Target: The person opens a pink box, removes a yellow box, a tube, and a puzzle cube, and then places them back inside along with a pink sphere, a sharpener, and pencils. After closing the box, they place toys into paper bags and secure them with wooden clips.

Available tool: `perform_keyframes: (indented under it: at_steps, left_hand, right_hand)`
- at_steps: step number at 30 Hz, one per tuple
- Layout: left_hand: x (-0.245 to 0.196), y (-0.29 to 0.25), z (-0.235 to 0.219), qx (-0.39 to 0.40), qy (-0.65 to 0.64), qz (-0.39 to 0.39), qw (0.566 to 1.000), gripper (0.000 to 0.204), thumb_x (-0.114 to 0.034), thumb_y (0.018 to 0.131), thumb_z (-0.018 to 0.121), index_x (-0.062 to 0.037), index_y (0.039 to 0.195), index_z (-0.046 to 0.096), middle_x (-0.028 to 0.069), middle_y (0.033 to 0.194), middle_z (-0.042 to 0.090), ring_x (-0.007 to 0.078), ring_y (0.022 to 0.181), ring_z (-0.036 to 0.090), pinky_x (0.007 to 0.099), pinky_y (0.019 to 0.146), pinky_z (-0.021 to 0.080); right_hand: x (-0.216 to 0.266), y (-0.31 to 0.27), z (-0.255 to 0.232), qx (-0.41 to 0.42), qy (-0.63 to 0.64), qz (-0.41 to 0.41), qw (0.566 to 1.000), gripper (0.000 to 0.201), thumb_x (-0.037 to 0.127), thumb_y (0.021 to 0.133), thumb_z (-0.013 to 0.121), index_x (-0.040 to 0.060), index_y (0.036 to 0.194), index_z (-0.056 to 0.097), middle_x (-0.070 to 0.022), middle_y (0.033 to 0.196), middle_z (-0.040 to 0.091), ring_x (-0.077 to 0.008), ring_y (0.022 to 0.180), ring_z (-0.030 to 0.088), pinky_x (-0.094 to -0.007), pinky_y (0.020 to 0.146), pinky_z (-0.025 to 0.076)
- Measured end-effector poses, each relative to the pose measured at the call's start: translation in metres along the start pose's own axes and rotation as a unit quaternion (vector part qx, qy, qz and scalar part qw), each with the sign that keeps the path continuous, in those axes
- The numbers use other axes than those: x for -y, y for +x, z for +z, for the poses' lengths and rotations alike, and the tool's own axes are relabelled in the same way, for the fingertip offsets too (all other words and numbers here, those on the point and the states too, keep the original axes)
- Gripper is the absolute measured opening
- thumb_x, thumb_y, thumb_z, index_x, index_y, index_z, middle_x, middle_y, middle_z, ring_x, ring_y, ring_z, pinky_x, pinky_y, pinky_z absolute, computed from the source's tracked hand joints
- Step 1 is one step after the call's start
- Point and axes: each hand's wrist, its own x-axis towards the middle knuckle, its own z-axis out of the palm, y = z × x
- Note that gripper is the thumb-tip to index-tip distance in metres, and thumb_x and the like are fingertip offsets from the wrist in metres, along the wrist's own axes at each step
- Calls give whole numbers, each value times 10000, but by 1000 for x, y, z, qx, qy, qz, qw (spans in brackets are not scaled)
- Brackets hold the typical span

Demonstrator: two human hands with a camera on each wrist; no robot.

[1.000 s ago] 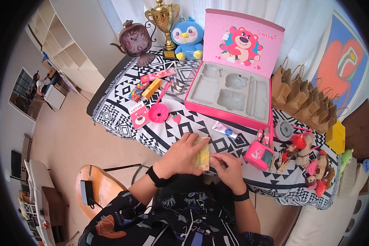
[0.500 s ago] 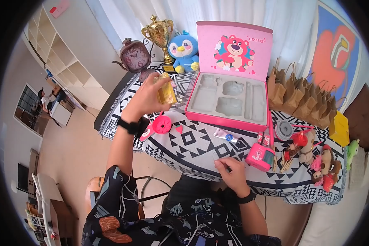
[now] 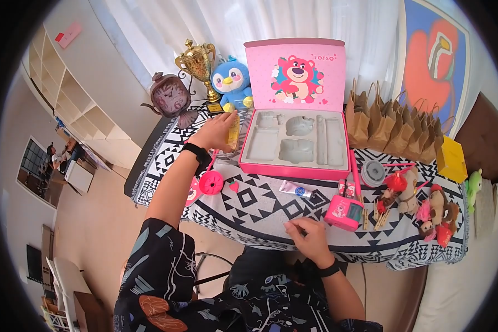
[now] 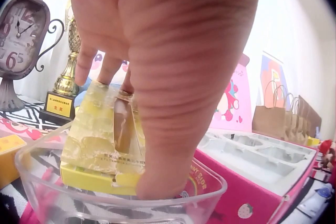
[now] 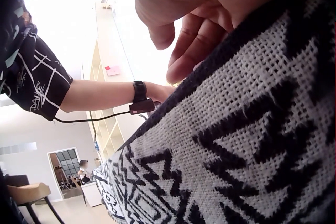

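Note:
My left hand (image 3: 213, 133) reaches to the back left of the table and holds a yellow, see-through packet (image 4: 92, 134) between thumb and fingers. In the left wrist view the packet stands nearly upright, its lower end inside the rim of a clear plastic container (image 4: 210, 190). That container is just left of the pink bear box (image 3: 293, 169), whose lid is up and whose grey insert has hollow compartments. My right hand (image 3: 310, 240) rests at the table's front edge, fingers loosely curled and holding nothing. Its fingers lie by the patterned cloth (image 5: 252, 129) in the right wrist view.
A clock (image 3: 170, 95), a gold trophy (image 3: 196, 66) and a blue plush penguin (image 3: 231, 83) stand at the back left. A pink round piece (image 3: 211, 182), a white tube (image 3: 295, 189) and a pink sharpener-like box (image 3: 342, 213) lie in front. Paper bags (image 3: 393, 124) and small dolls (image 3: 440, 218) are at right.
The left hand carried the yellow packet from the front edge up and across to the back left, then lowered it at the clear container. The right hand let go of the packet and stayed near the edge.

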Motion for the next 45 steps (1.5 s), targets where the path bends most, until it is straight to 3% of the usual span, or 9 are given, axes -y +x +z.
perform_keyframes:
  at_steps: [4, 10, 16, 20, 24, 28, 34, 38, 45]
  left_hand:
    - [8, 3, 13, -2, -6, 36, 999, 1281, -304, 551, 929, -42, 1616, 268, 229, 1511, 480, 389, 1365, 519, 469, 1111, 468]
    - [3, 6, 21, 125, 2, 27, 992, 1241, -284, 632, 927, -92, 1642, 233, 212, 1527, 497, 397, 1357, 536, 458, 1099, 472]
    - [-1, 11, 8, 239, -27, -38, 970, 1156, -273, 725, 879, -172, 1664, 212, 242, 1328, 645, 431, 1233, 610, 480, 1005, 500]
    - [12, 6, 22, 177, -60, -4, 982, 977, -156, 839, 776, -171, 1658, 244, 250, 1247, 685, 424, 1162, 645, 493, 1001, 499]
    - [37, 5, 22, -88, -183, 31, 979, 597, -131, 907, 752, -71, 1466, 553, 196, 1337, 681, 366, 1225, 660, 425, 1066, 494]
    - [53, -26, -23, -178, -156, -61, 970, 502, -215, 901, 781, -46, 1353, 642, 216, 1230, 726, 368, 1147, 699, 426, 997, 537]
    - [131, -107, -9, 37, -43, -318, 946, 809, -565, 847, 788, 0, 1397, 608, 246, 1283, 701, 378, 1184, 682, 442, 1005, 538]
    - [136, -140, 31, 147, -47, -347, 925, 1002, -650, 724, 819, 53, 1395, 577, 288, 1308, 671, 400, 1249, 634, 450, 1034, 511]
    - [127, -156, 69, 62, -129, -425, 894, 699, -556, 652, 844, 25, 1027, 749, 242, 1020, 766, 363, 961, 752, 415, 854, 581]
  right_hand:
    - [-1, 0, 0, 1, 3, -5, 1000, 216, 198, 948, 770, -18, 945, 762, -120, 794, 718, -173, 623, 643, -292, 593, 508]
    - [1, 0, -1, -1, 2, -3, 1000, 212, 189, 948, 767, -23, 939, 758, -116, 781, 709, -172, 621, 639, -292, 587, 500]
    - [2, 1, -1, -6, -3, -4, 1000, 175, 154, 952, 751, -8, 888, 756, -74, 748, 727, -139, 628, 642, -282, 592, 482]
    - [1, 0, 1, -12, -1, -3, 1000, 174, 153, 954, 748, -8, 890, 758, -76, 740, 724, -140, 626, 642, -285, 592, 483]
    - [-1, 0, 1, -9, 4, -1, 1000, 196, 172, 946, 764, -22, 924, 753, -113, 773, 702, -185, 618, 639, -304, 580, 495]
    - [2, 1, 0, -17, 1, -7, 1000, 182, 157, 947, 760, -20, 907, 746, -114, 768, 698, -190, 615, 636, -308, 577, 491]
    - [1, 1, 3, -16, 2, -5, 1000, 174, 147, 944, 758, -15, 884, 737, -114, 739, 678, -202, 601, 624, -317, 572, 475]
    - [3, 2, 2, -13, -7, -5, 1000, 177, 148, 943, 757, -15, 878, 733, -116, 732, 673, -208, 598, 623, -318, 571, 473]
    - [0, 1, 2, -10, -22, -10, 1000, 191, 157, 943, 762, -21, 881, 734, -118, 739, 680, -203, 596, 626, -313, 567, 476]
